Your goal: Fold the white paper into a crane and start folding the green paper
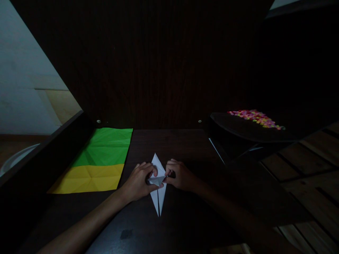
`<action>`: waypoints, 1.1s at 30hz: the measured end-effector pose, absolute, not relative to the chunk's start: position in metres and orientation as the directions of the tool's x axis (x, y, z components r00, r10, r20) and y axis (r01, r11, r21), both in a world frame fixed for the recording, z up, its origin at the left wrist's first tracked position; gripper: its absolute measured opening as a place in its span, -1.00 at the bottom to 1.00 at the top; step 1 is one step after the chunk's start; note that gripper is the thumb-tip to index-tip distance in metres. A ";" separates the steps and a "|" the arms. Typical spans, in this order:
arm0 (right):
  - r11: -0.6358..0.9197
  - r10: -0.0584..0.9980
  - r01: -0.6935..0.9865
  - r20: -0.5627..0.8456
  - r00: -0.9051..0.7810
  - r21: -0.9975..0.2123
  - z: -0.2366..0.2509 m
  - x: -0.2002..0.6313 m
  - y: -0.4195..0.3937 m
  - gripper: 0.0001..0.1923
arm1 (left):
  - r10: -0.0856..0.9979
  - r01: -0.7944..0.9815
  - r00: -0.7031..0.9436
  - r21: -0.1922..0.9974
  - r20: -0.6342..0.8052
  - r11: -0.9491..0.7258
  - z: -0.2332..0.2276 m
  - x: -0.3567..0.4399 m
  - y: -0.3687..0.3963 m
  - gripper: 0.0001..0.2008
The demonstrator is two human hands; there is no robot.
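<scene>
- white folded paper (158, 183): long kite-like shape with points at 12 and 6 o'clock, lying flat on the dark counter (169, 225), centre of view.
- left hand (139, 181): fingers curled, pinching a small flap at the paper's middle from the 9 o'clock side.
- right hand (180, 175): fingers closed, pressing the same flap from the 3 o'clock side; light is dim, so the exact grip is hard to make out.
- step in hand, as judged: a crease or flap being worked across the paper's waist.
- next move, as judged: calls for firm, even pressure along the fold while the lower points stay aligned.
- green and yellow creased sheets (102, 158): at 10 o'clock, flat, well apart.
- tray of small coloured pieces (254, 118): at 2 o'clock.
</scene>
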State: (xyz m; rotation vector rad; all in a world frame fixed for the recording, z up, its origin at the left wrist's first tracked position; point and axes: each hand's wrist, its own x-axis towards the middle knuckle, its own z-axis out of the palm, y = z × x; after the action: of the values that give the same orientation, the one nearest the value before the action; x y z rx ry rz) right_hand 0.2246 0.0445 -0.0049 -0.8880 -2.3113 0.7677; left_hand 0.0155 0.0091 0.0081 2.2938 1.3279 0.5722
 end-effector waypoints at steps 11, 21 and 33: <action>0.611 0.702 0.418 0.217 -0.678 -0.672 0.001 0.231 0.043 -0.76 | 0.887 0.749 0.433 0.483 0.164 -0.454 0.006 0.021 0.005 -0.63; 0.603 0.731 0.417 0.263 -0.630 -0.680 0.000 0.224 0.043 -0.77 | 0.897 0.808 0.410 0.390 0.168 -0.442 0.002 0.026 0.000 -0.37; 0.627 0.735 0.427 0.315 -0.600 -0.651 -0.002 0.221 0.043 -0.73 | 0.895 0.701 0.433 0.585 0.105 -0.408 0.012 0.013 0.009 -0.80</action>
State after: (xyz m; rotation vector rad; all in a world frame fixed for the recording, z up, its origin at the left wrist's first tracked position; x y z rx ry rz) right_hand 0.2212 0.0428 -0.0025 -0.9078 -2.2789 0.7083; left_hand 0.0127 0.0093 0.0123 2.2310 1.3458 0.5666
